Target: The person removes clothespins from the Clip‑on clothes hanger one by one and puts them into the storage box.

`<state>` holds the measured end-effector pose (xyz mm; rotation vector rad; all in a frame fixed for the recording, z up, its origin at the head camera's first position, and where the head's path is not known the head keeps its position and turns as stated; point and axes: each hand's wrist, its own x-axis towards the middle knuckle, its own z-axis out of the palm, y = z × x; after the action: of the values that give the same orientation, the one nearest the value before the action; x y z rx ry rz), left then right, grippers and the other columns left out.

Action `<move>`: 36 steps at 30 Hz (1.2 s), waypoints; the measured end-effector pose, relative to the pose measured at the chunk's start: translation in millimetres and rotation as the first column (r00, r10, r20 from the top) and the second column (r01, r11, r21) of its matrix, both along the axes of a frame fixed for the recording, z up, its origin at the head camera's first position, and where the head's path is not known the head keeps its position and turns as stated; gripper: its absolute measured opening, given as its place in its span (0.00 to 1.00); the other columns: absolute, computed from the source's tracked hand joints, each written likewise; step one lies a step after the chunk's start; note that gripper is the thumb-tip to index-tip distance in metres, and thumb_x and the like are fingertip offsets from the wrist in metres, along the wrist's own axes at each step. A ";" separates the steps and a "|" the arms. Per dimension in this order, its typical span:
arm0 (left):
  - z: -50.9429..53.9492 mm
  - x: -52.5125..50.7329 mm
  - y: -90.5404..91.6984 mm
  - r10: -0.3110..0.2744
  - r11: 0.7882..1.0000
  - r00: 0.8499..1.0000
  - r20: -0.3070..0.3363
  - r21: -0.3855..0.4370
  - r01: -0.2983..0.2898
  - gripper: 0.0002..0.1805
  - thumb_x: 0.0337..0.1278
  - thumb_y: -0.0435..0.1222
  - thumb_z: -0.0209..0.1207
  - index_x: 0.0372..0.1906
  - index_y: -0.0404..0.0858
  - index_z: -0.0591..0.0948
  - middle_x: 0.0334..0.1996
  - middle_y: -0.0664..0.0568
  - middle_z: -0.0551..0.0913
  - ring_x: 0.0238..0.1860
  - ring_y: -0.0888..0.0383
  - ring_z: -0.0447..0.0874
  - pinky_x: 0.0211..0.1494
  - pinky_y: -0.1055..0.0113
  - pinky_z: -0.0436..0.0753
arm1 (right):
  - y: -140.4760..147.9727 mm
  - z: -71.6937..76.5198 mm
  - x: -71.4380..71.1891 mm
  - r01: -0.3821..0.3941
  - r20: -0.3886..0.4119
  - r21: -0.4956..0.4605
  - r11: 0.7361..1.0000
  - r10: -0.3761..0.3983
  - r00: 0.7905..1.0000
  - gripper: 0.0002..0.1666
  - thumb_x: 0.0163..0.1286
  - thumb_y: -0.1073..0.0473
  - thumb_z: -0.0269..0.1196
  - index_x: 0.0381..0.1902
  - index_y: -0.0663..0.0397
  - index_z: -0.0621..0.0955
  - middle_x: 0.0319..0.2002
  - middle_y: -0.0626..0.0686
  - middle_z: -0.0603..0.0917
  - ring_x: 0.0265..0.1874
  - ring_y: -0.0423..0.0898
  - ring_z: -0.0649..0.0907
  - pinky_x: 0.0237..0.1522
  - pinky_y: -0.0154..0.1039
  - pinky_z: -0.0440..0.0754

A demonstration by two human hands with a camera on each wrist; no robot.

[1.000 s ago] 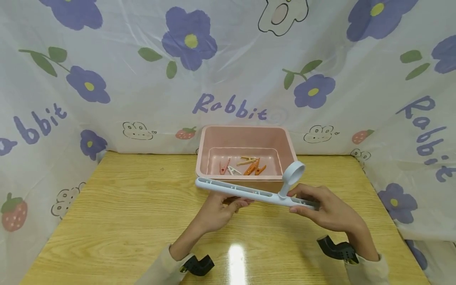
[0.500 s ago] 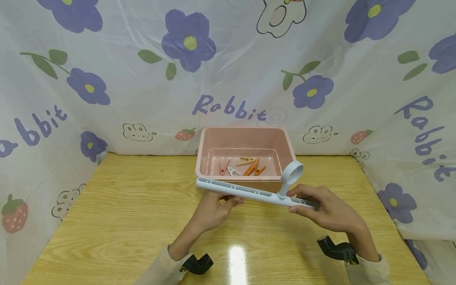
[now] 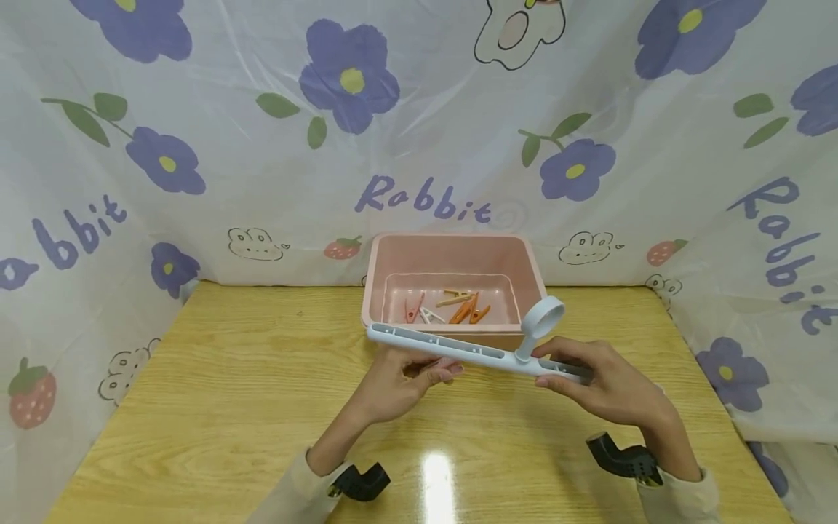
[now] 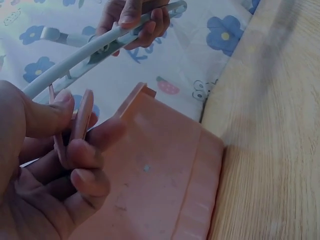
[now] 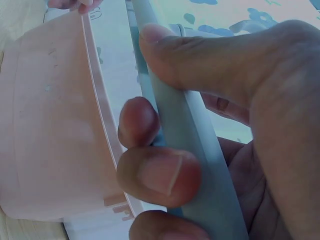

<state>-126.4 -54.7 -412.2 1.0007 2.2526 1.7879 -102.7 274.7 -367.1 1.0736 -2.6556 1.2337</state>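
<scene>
My right hand grips the right end of a light blue slotted hanger bar, thumb on the near side. A ring on a short stem rises from the bar. The bar slants, its left end over the near rim of the pink bin. My left hand is below the bar's left half, pinching a pink clothespin between thumb and fingers. The clothespin's upper end is close to the bar in the left wrist view; whether it touches cannot be told. In the head view the bar largely hides it.
The pink bin stands at the back of the wooden table. Inside lie several clothespins: orange, white, pink and yellowish. A patterned cloth hangs behind and along both sides.
The bar has shifted slightly right with my right hand. My left fingers have moved a little under it, and part of the pink clothespin now shows below the bar.
</scene>
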 end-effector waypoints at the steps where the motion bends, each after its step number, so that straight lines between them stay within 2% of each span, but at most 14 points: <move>1: 0.7 0.0 -0.9 -0.009 1.000 1.000 0.015 -0.013 0.009 0.14 0.70 0.35 0.62 0.57 0.38 0.86 0.44 0.48 0.92 0.42 0.53 0.93 0.42 0.65 0.89 | 0.1 -0.1 0.0 0.001 -0.003 0.001 1.000 -0.001 1.000 0.19 0.68 0.66 0.69 0.53 0.41 0.82 0.38 0.46 0.87 0.30 0.35 0.82 0.35 0.33 0.80; 6: 3.4 -0.7 -5.1 -0.063 0.995 0.996 0.059 -0.069 0.067 0.14 0.73 0.34 0.59 0.58 0.35 0.84 0.44 0.43 0.90 0.40 0.56 0.91 0.37 0.69 0.85 | 0.3 -0.3 0.1 -0.001 -0.021 0.000 1.000 0.001 1.000 0.20 0.67 0.67 0.69 0.53 0.41 0.82 0.39 0.45 0.88 0.31 0.35 0.82 0.36 0.33 0.81; 11: 5.3 -1.6 -4.9 -0.096 0.984 0.992 0.077 -0.144 0.106 0.12 0.76 0.36 0.55 0.51 0.38 0.87 0.39 0.48 0.88 0.35 0.61 0.87 0.34 0.71 0.81 | 4.7 1.1 2.9 0.021 -0.040 -0.017 1.000 -0.022 0.999 0.21 0.66 0.68 0.70 0.54 0.42 0.83 0.42 0.45 0.88 0.34 0.36 0.84 0.38 0.34 0.83; 13: 6.2 -1.9 -5.5 -0.083 0.982 0.993 0.080 -0.165 0.095 0.13 0.78 0.39 0.54 0.50 0.42 0.88 0.38 0.53 0.89 0.34 0.62 0.86 0.31 0.71 0.79 | 6.5 2.4 3.6 0.028 -0.045 -0.023 0.999 -0.029 0.999 0.22 0.66 0.69 0.70 0.54 0.42 0.83 0.43 0.46 0.88 0.35 0.36 0.85 0.39 0.34 0.84; 15: 7.5 -2.4 -6.8 -0.068 0.983 0.995 0.079 -0.163 0.080 0.13 0.78 0.41 0.54 0.52 0.44 0.87 0.39 0.55 0.90 0.36 0.63 0.87 0.33 0.70 0.81 | 7.9 3.7 3.9 0.028 -0.047 -0.026 0.999 -0.029 0.998 0.22 0.66 0.69 0.70 0.54 0.42 0.83 0.44 0.46 0.88 0.36 0.36 0.86 0.39 0.33 0.84; 18: 8.8 -3.8 -10.2 -0.063 0.990 0.995 0.076 -0.122 0.072 0.15 0.78 0.40 0.54 0.59 0.43 0.85 0.45 0.51 0.91 0.40 0.61 0.89 0.37 0.69 0.85 | 9.1 5.4 4.3 0.024 -0.050 -0.029 0.999 -0.025 0.998 0.22 0.65 0.70 0.70 0.54 0.42 0.83 0.44 0.47 0.88 0.37 0.37 0.86 0.40 0.33 0.84; 21: 9.3 -7.3 -13.5 -0.065 0.996 0.997 0.048 -0.060 0.068 0.16 0.75 0.35 0.57 0.62 0.39 0.83 0.49 0.46 0.89 0.43 0.59 0.90 0.42 0.65 0.88 | 9.8 6.3 4.9 0.020 -0.044 -0.031 0.999 -0.021 0.999 0.22 0.66 0.70 0.70 0.53 0.42 0.83 0.43 0.48 0.88 0.36 0.37 0.86 0.40 0.33 0.84; 25: 11.5 -11.9 -19.9 -0.033 0.999 0.999 0.019 -0.019 0.033 0.17 0.73 0.32 0.59 0.62 0.41 0.82 0.50 0.47 0.88 0.42 0.59 0.89 0.39 0.66 0.87 | 9.3 7.2 3.8 0.021 -0.030 -0.025 0.999 -0.022 0.999 0.21 0.66 0.69 0.69 0.52 0.42 0.82 0.42 0.48 0.88 0.35 0.37 0.86 0.38 0.34 0.84; 28: 14.5 -13.2 -25.8 0.009 0.999 1.000 0.012 -0.032 -0.008 0.15 0.73 0.34 0.60 0.60 0.44 0.83 0.44 0.49 0.88 0.30 0.60 0.84 0.30 0.69 0.82 | 9.5 6.9 4.1 0.030 -0.018 -0.017 0.999 -0.030 0.999 0.20 0.67 0.69 0.69 0.52 0.41 0.82 0.42 0.47 0.88 0.35 0.36 0.85 0.38 0.34 0.83; 31: 18.3 -14.5 -32.5 0.054 0.997 0.998 0.010 -0.057 -0.054 0.13 0.72 0.35 0.60 0.58 0.44 0.82 0.33 0.49 0.84 0.22 0.60 0.75 0.23 0.69 0.76 | 9.9 6.1 4.9 0.035 -0.011 -0.012 0.999 -0.035 0.999 0.20 0.67 0.68 0.69 0.52 0.41 0.82 0.43 0.47 0.88 0.35 0.36 0.86 0.37 0.34 0.83; 36: 25.5 -19.6 -41.5 0.115 0.989 0.993 -0.037 -0.092 -0.118 0.09 0.71 0.30 0.60 0.50 0.40 0.85 0.22 0.50 0.80 0.19 0.59 0.74 0.21 0.69 0.73 | 10.2 5.8 4.8 0.026 -0.013 -0.019 0.999 -0.026 1.000 0.20 0.67 0.69 0.69 0.51 0.42 0.82 0.43 0.48 0.88 0.35 0.37 0.85 0.36 0.34 0.84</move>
<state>-146.1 -96.1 -386.8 0.9051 2.4365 1.7014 -97.8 284.9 -361.3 1.0379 -2.6343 1.2396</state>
